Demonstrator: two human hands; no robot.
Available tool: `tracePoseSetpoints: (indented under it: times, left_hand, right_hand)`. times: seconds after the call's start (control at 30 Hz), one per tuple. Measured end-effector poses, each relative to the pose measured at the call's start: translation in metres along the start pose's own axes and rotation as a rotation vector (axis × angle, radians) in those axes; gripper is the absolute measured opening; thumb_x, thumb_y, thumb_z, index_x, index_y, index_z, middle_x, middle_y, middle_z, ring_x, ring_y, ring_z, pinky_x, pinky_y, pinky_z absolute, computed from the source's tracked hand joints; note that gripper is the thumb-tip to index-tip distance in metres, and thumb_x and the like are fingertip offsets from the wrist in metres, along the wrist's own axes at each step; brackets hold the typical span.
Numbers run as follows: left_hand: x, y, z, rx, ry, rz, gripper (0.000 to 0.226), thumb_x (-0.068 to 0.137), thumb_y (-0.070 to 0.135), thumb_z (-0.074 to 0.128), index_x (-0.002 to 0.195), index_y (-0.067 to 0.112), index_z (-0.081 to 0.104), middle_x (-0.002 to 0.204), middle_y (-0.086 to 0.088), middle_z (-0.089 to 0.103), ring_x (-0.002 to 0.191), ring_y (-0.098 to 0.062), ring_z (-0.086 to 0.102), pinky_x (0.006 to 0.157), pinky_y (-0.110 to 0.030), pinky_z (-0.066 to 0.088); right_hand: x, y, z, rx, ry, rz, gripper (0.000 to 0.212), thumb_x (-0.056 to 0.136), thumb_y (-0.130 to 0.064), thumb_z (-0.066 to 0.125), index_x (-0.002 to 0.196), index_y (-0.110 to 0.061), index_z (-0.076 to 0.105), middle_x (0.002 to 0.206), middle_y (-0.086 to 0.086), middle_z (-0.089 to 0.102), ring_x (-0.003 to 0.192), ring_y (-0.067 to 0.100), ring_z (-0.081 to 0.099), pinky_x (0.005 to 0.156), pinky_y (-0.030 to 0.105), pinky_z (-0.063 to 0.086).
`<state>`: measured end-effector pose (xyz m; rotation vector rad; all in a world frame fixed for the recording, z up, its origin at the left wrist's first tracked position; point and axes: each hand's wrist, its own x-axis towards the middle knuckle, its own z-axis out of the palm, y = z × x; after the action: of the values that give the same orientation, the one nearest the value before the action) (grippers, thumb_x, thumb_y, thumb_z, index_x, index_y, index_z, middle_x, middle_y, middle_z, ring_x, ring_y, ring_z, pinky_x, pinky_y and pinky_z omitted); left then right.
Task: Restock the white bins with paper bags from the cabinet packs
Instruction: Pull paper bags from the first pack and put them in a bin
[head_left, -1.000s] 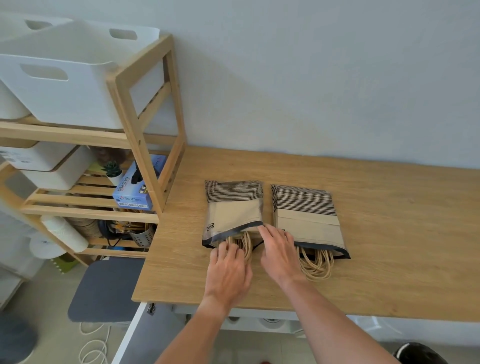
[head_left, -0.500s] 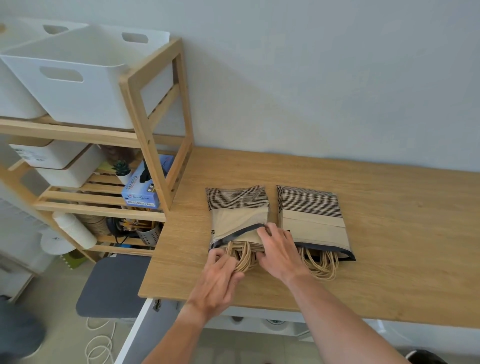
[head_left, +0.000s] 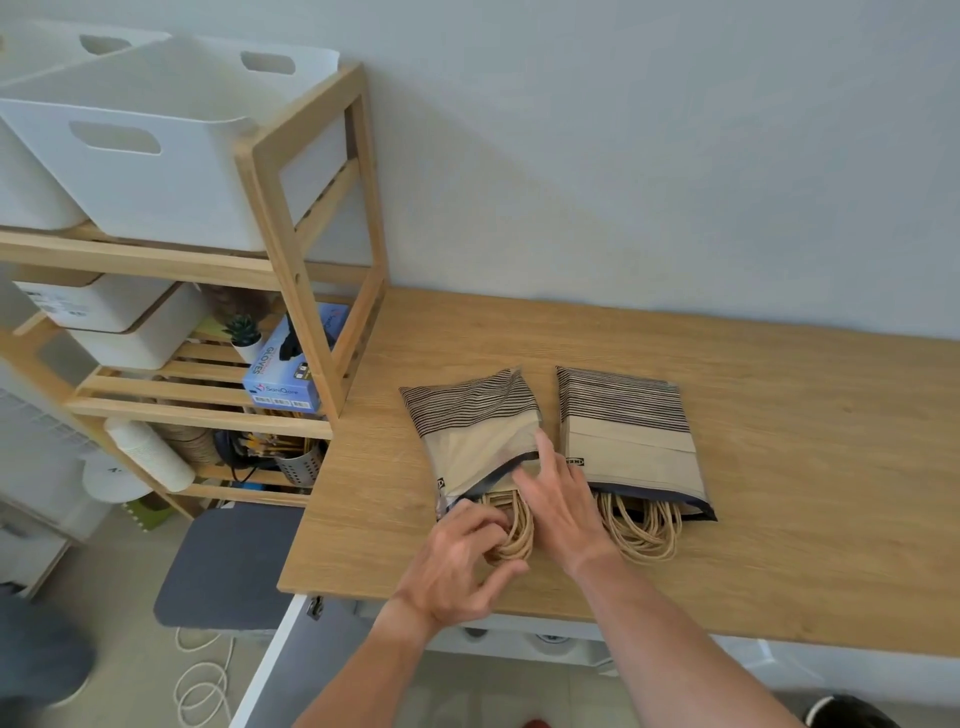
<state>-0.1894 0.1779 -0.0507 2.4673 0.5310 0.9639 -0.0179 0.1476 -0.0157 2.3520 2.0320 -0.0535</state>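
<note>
Two packs of brown paper bags with striped tops lie side by side on the wooden table (head_left: 779, 426). The left pack (head_left: 467, 431) is tilted, with twine handles (head_left: 514, 530) sticking out of its open lower end. My left hand (head_left: 457, 566) is closed around those handles. My right hand (head_left: 561, 504) presses flat on the left pack's lower right edge, fingers spread. The right pack (head_left: 628, 441) lies untouched, its handles spilling toward me. Two large white bins (head_left: 156, 156) sit on the top shelf of the wooden rack at the left.
The wooden rack (head_left: 301, 249) also carries smaller white boxes (head_left: 119, 322), a blue glove box (head_left: 291, 369), a small potted plant and a metal cup of tools. Below the table edge a white cabinet door (head_left: 265, 675) stands open beside a grey stool (head_left: 223, 566).
The left pack has turned and slid slightly away. My left hand went from lying flat to gripping the twine handles. My right hand shifted up onto the pack's edge.
</note>
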Motion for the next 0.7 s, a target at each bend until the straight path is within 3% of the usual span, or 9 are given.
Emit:
tracePoseSetpoints:
  times: [0.07,0.13,0.2,0.33,0.47,0.53,0.6,0.7]
  left_hand:
    - [0.000,-0.004,-0.007,-0.080,-0.007,-0.048,0.031,0.093,0.040,0.060,0.093,0.009,0.064,0.113,-0.005,0.059,0.094,-0.014,0.059,0.084,-0.023,0.051]
    - [0.000,-0.006,-0.008,-0.110,0.085,-0.205,0.023,0.095,0.029,0.058,0.104,0.008,0.062,0.117,-0.003,0.056,0.103,-0.012,0.058,0.091,-0.028,0.051]
    - [0.001,-0.003,-0.003,0.005,0.166,-0.379,0.018,0.095,0.010,0.057,0.111,0.008,0.064,0.120,-0.004,0.060,0.107,-0.011,0.056,0.094,-0.034,0.051]
    - [0.015,0.001,0.006,0.145,0.101,-0.558,0.046,0.089,-0.013,0.053,0.131,0.006,0.057,0.133,-0.010,0.060,0.111,-0.022,0.055,0.097,-0.036,0.051]
    - [0.036,-0.003,-0.002,0.324,0.029,-0.602,0.046,0.087,-0.010,0.057,0.128,0.012,0.059,0.131,-0.004,0.063,0.111,-0.022,0.057,0.085,-0.031,0.055]
    - [0.041,-0.004,-0.008,0.427,0.018,-0.639,0.033,0.088,0.004,0.065,0.117,0.021,0.065,0.119,0.004,0.069,0.100,-0.020,0.059,0.075,-0.032,0.050]
    - [0.042,-0.010,-0.011,0.461,0.060,-0.730,0.017,0.094,0.022,0.063,0.110,0.025,0.068,0.108,0.005,0.072,0.095,-0.020,0.061,0.075,-0.033,0.048]
    - [0.043,-0.022,-0.012,0.063,0.146,-0.865,0.013,0.098,0.023,0.057,0.108,0.023,0.066,0.100,0.004,0.071,0.086,-0.014,0.066,0.075,-0.035,0.057]
  right_hand:
    - [0.000,0.001,-0.003,-0.013,-0.037,-0.001,0.043,0.081,-0.001,0.074,0.116,-0.018,0.058,0.159,0.020,0.002,0.111,0.024,0.054,0.099,0.044,0.045]
    - [0.002,0.002,-0.005,-0.015,-0.067,-0.009,0.051,0.076,0.004,0.078,0.119,-0.017,0.059,0.160,0.019,-0.002,0.108,0.024,0.055,0.099,0.046,0.046]
    - [0.004,0.000,-0.006,-0.026,-0.078,-0.029,0.060,0.074,0.006,0.079,0.126,-0.015,0.057,0.160,0.017,0.002,0.104,0.024,0.054,0.097,0.046,0.047]
    - [0.008,0.002,-0.007,-0.017,-0.071,-0.041,0.072,0.072,0.013,0.074,0.135,-0.014,0.052,0.161,0.017,0.008,0.104,0.028,0.054,0.095,0.048,0.048]
    - [0.008,0.007,-0.004,-0.027,-0.069,-0.043,0.059,0.077,0.014,0.069,0.126,-0.015,0.057,0.162,0.015,0.004,0.108,0.028,0.054,0.095,0.047,0.049]
    - [0.009,0.007,-0.001,-0.007,-0.071,-0.023,0.058,0.077,0.014,0.071,0.125,-0.014,0.055,0.163,0.016,0.002,0.112,0.029,0.053,0.095,0.048,0.049]
    - [0.010,0.006,0.002,0.026,-0.076,0.001,0.054,0.075,0.013,0.073,0.120,-0.013,0.057,0.164,0.017,0.001,0.115,0.030,0.053,0.095,0.047,0.049]
    - [0.013,0.006,0.004,0.072,-0.065,-0.010,0.049,0.074,0.012,0.074,0.114,-0.012,0.059,0.164,0.016,0.004,0.115,0.029,0.052,0.095,0.046,0.049]
